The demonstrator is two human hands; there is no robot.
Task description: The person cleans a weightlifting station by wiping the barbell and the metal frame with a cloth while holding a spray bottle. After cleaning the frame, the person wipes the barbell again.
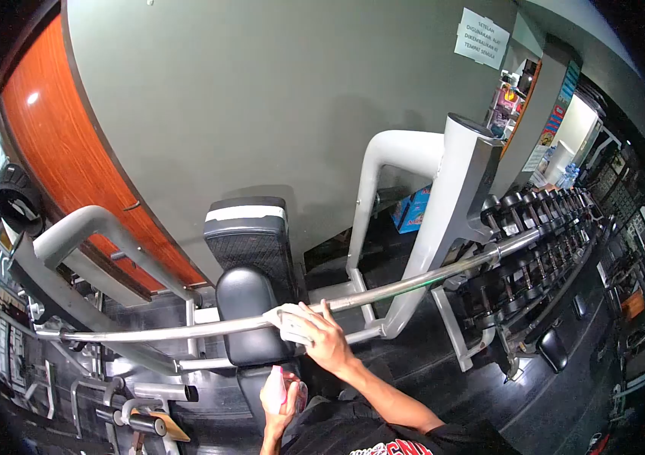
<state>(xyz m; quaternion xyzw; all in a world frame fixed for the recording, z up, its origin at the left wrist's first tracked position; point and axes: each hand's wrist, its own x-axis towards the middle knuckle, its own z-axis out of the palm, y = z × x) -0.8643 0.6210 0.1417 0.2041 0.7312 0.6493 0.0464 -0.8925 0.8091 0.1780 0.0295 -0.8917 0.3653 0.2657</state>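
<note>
Holding cloth (289,321) on bar (421,281) with right hand (329,343), bottle (278,385) in left hand (275,415).

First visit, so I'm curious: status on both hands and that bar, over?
Right hand: holding white cloth against metal bar. Left hand: holding pink-and-white bottle. Nothing seen blocking the cloth.

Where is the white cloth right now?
In the head view, the white cloth is in the right hand, against the metal bar, slightly left of centre.
</note>
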